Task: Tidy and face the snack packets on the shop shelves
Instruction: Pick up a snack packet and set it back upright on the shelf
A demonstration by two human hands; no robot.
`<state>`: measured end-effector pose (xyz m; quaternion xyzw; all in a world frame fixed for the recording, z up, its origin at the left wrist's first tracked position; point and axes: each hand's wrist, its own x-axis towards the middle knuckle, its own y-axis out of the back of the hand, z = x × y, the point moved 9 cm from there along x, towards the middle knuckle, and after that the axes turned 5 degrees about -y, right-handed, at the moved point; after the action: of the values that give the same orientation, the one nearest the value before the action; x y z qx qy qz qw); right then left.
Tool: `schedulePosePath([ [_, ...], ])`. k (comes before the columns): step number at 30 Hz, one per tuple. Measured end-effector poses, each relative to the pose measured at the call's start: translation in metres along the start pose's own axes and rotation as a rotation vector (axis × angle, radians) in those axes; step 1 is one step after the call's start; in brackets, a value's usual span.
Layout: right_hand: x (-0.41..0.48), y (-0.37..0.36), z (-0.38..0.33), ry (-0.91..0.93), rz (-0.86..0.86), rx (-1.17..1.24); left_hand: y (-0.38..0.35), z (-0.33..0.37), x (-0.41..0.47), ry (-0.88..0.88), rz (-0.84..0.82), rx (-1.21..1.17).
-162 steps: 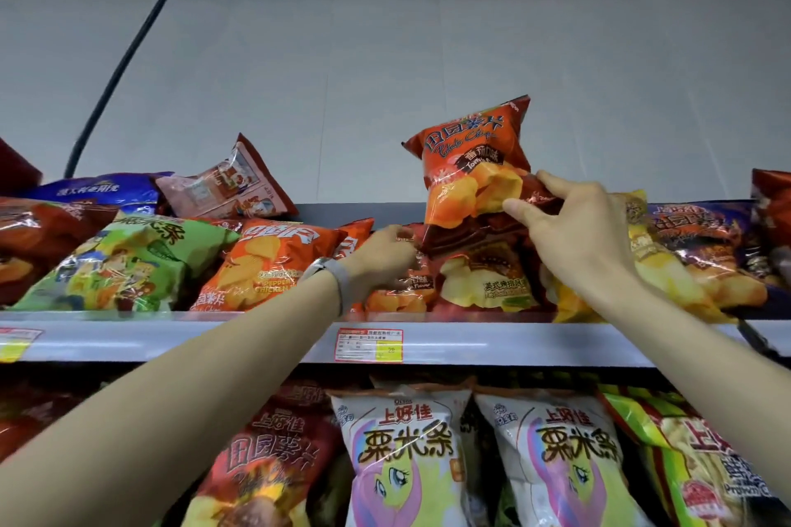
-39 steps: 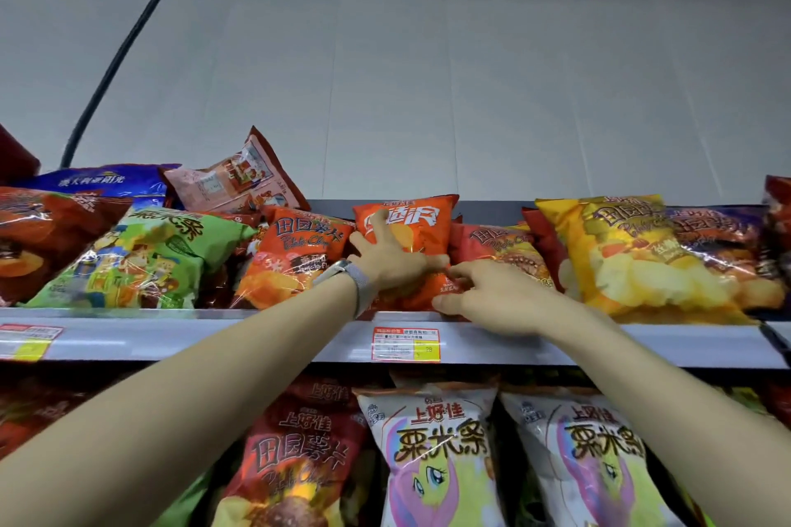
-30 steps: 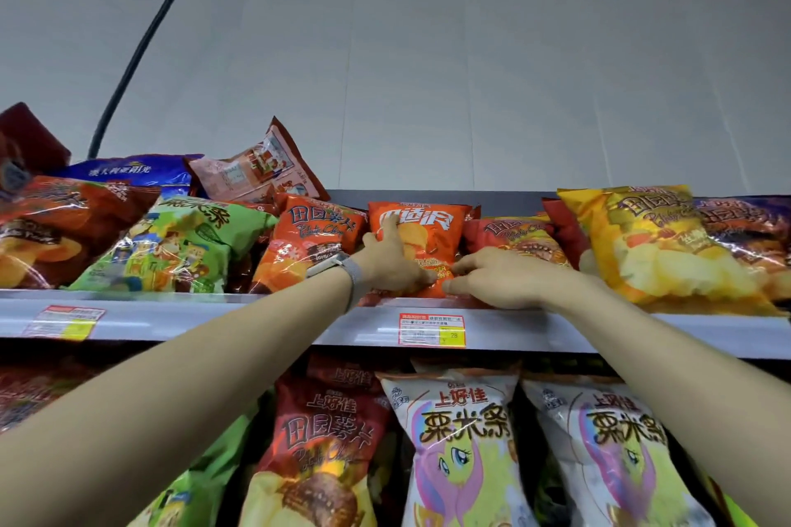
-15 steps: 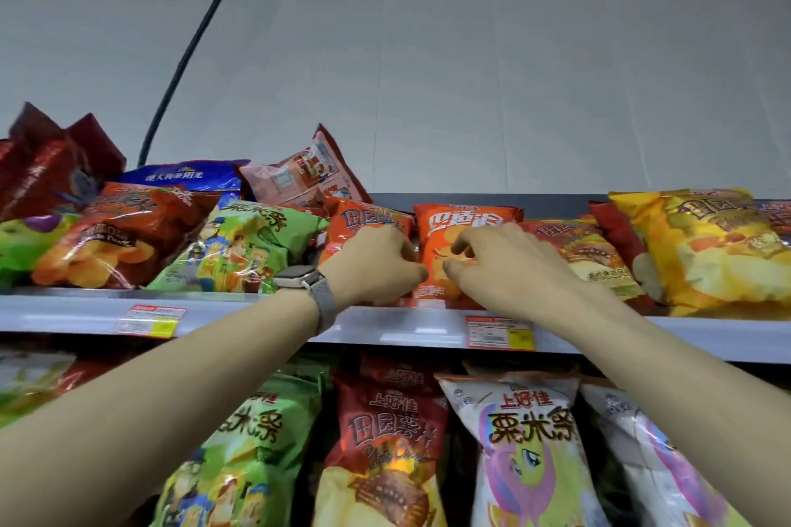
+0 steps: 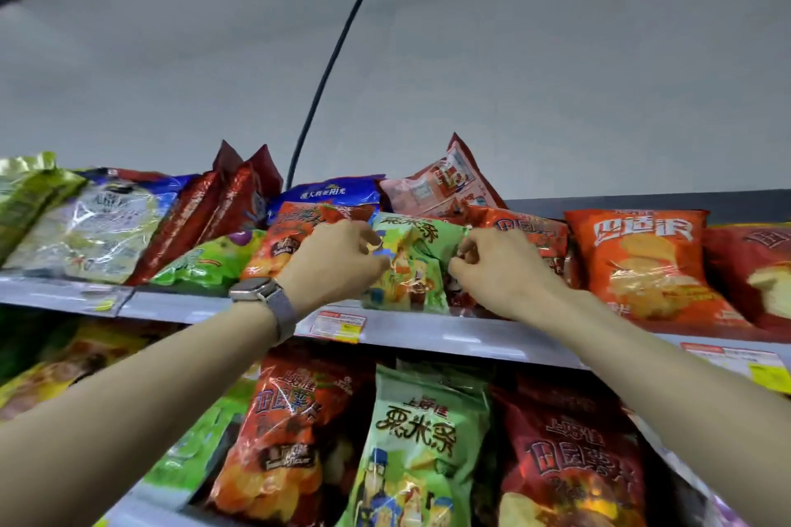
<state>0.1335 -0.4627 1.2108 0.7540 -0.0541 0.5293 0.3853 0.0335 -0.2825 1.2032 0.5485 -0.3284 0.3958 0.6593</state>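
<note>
Hands, two of them, meet on one green cartoon packet [image 5: 411,270] that stands at the front of the top shelf [image 5: 471,336], its bottom edge at the shelf lip. The left hand [image 5: 338,261], with one grey-strapped watch [image 5: 261,297] on its wrist, has its fingers curled onto the packet's left side. The right hand [image 5: 498,270] pinches the packet's upper right edge with bent fingers. Neither hand holds anything else.

Just behind the left hand leans one orange-red packet [image 5: 295,233]. Behind the right hand one orange packet [image 5: 524,227] is partly hidden. Right of it one bright orange crisp packet [image 5: 646,265] faces forward, then one dark red packet [image 5: 762,270] is cut by the frame edge. At the back sit one blue packet [image 5: 329,193] and one tilted pink packet [image 5: 445,184]. Left of the hands are one flat green packet [image 5: 205,261], two upright maroon packets [image 5: 231,201] side by side and one pale packet [image 5: 98,222].

Two red-and-yellow price tags [image 5: 338,325] sit on the shelf's front rail, one under the left hand, the other tag [image 5: 744,364] far right.

Three packets face forward on the shelf below: one lower orange-red packet [image 5: 286,441], one lower green packet [image 5: 415,449] and one lower dark red packet [image 5: 573,466]. One black cable [image 5: 338,51] runs up the wall
</note>
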Motion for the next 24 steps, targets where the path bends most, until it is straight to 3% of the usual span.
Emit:
schedulePosePath([
  [4, 0.015, -0.04, -0.009, -0.115, -0.176, 0.083, 0.027, -0.062, 0.017, 0.147, 0.156, 0.041],
  [8, 0.02, -0.066, -0.016, -0.224, -0.364, 0.156, 0.022, -0.13, 0.021, 0.385, 0.087, 0.028],
  [12, 0.024, -0.082, -0.023, -0.318, -0.445, 0.294, 0.003, -0.165, 0.021, 0.489, 0.037, -0.175],
  [15, 0.034, -0.091, -0.023, -0.324, -0.359, 0.321, -0.004, -0.167, 0.022, 0.455, 0.067, -0.182],
  [24, 0.054, -0.034, -0.012, -0.157, 0.206, 0.357, 0.001, -0.163, 0.031, 0.456, 0.199, -0.24],
])
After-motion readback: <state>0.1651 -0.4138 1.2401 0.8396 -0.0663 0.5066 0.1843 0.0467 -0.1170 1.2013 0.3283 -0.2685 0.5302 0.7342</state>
